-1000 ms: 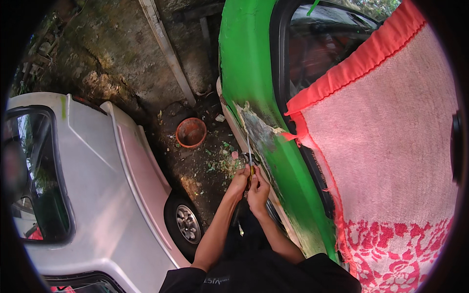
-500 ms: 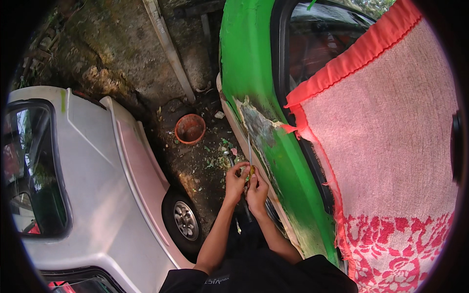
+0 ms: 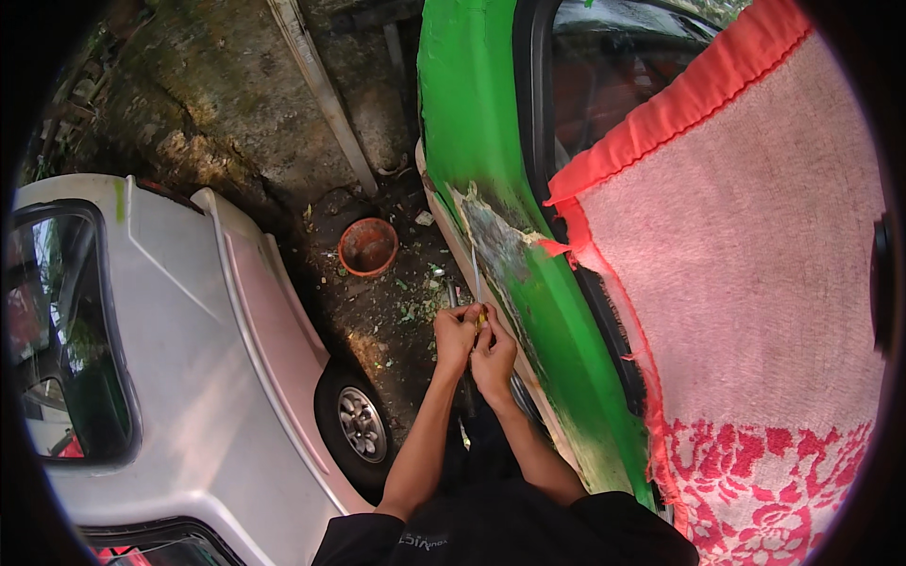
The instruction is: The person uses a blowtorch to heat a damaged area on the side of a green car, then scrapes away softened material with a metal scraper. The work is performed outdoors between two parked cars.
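In front of the green car panel (image 3: 557, 330), my two hands are close together. My right hand (image 3: 494, 363) is closed around the yellow handle of a screwdriver (image 3: 477, 274), whose metal shaft points up toward a bare, scraped patch (image 3: 495, 236) with ragged paint edges. My left hand (image 3: 453, 338) is closed beside it, its thumb and fingertips at the screwdriver handle. A hammer (image 3: 452, 294) passes beneath the left hand, and its dark handle shows again between my forearms. The fingers of my left hand partly hide how it is gripped.
A silver car (image 3: 170, 311) with a dark wheel (image 3: 357, 420) stands on the left. An orange-brown basin (image 3: 368, 247) sits on the littered ground. Beyond it, a long pale beam (image 3: 326, 94) leans. A pink towel (image 3: 727, 255) with red trim drapes over the green car.
Both hands have shifted slightly up and left with the screwdriver, and my left fingers have closed in nearer its handle. The hammer head has swung a little right and is more hidden.
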{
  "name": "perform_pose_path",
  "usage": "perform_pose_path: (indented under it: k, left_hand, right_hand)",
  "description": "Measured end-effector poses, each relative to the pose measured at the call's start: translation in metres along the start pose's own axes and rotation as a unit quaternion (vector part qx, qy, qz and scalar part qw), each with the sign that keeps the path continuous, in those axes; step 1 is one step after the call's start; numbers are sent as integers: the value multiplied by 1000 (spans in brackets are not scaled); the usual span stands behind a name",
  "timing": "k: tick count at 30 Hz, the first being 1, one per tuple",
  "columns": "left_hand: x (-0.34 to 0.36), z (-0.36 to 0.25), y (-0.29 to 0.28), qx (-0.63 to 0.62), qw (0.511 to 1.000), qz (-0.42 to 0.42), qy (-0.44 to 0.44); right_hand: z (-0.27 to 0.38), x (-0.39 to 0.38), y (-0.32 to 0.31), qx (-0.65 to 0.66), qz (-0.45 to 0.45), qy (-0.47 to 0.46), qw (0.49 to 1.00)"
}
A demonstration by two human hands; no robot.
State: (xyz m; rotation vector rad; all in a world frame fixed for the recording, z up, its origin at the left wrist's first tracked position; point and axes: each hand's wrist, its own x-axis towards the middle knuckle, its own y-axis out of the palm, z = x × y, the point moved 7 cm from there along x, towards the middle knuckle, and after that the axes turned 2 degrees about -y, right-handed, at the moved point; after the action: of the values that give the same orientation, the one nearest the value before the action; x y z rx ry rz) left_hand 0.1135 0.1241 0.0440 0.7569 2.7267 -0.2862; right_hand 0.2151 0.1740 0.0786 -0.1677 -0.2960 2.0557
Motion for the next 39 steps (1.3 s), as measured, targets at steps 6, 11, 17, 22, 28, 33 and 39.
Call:
perform_pose_path:
  k: [6,11,17,22,28,33,39]
  left_hand:
    - [-11,14,4,-9,999,32,7]
    - [-7,13,3,28,998,50,8]
    - [16,18,2,-2,998,58,16]
    - [-1,33,5,31,997,65,6]
    - [12,9,4,-38,998,44,0]
    - [-18,29,15,-82,987,132,-50]
    - [-12,23,11,-81,973,206,-70]
  right_hand:
    - [-3,-9,-7,18,31,40,999]
    - [-10,-12,-3,25,16,29,999]
    - [-3,0,3,-5,-27,-56,998]
    - [-13,-7,0,29,-12,-6,999]
    - [-8,-3,10,-15,-7,-2,1000]
    - [-16,-17,-13,2,-12,-45,999]
    - [-12,-11,-3,80,-17,14,997]
